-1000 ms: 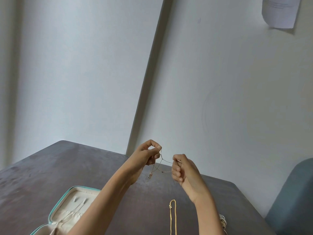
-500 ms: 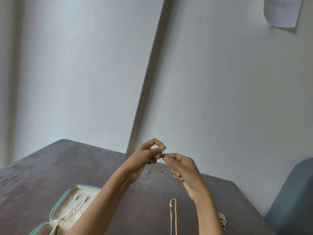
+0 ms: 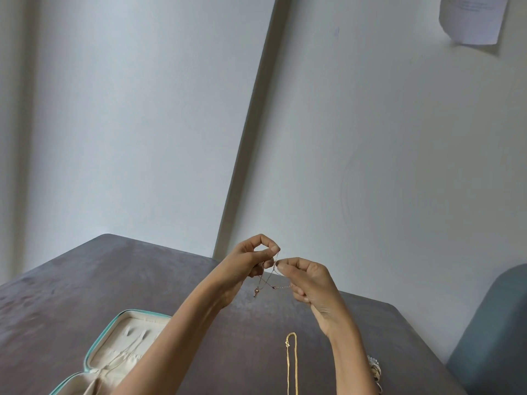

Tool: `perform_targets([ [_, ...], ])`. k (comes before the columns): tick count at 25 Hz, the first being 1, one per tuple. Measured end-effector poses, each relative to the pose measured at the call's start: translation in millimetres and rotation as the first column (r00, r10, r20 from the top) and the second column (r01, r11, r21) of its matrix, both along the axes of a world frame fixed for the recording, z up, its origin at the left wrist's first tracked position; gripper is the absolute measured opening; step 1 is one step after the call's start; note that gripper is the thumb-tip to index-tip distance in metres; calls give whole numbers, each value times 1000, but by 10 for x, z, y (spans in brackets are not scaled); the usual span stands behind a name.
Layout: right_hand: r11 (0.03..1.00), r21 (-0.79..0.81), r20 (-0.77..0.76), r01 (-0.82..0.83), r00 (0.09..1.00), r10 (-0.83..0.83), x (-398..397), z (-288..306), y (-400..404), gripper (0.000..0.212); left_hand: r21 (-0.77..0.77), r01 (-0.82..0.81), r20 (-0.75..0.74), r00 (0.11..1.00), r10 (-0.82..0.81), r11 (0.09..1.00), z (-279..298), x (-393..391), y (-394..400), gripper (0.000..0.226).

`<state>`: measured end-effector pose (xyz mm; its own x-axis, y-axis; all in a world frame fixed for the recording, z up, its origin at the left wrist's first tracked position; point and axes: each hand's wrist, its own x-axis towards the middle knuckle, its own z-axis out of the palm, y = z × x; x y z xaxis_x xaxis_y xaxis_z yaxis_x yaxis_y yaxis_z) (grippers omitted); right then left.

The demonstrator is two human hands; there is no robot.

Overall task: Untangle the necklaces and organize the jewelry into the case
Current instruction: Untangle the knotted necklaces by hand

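Pinching one thin chain above the worktop, the left hand and right hand meet near the far edge at 12 o'clock; thumb and fingers of each are pressed together on it. Bare dark surface stretches toward 9 o'clock. One open jewelry case sits at 7 o'clock, one gold necklace at 6, one silvery cluster at 5. White walls meet in a corner behind.

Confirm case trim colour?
Teal trim on the case, cream lining inside; head view shows it.
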<state>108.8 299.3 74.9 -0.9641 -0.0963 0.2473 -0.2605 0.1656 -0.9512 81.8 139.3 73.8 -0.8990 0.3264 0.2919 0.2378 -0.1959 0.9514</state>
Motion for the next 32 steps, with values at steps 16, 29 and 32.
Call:
perform_targets([
  [16, 999, -6, 15, 54, 998, -54, 30, 21, 33, 12, -27, -47, 7, 999, 47, 999, -18, -24, -15, 13],
  [29, 988, -122, 47, 95, 995, -90, 0, 3, 37, 11, -203, 44, -7, 999, -46, 978, -112, -50, 14, 16],
  [32, 992, -97, 56, 87, 995, -82, 4, 4, 30, 13, -220, 14, -27, 999, -20, 975, -99, -21, 17, 9],
])
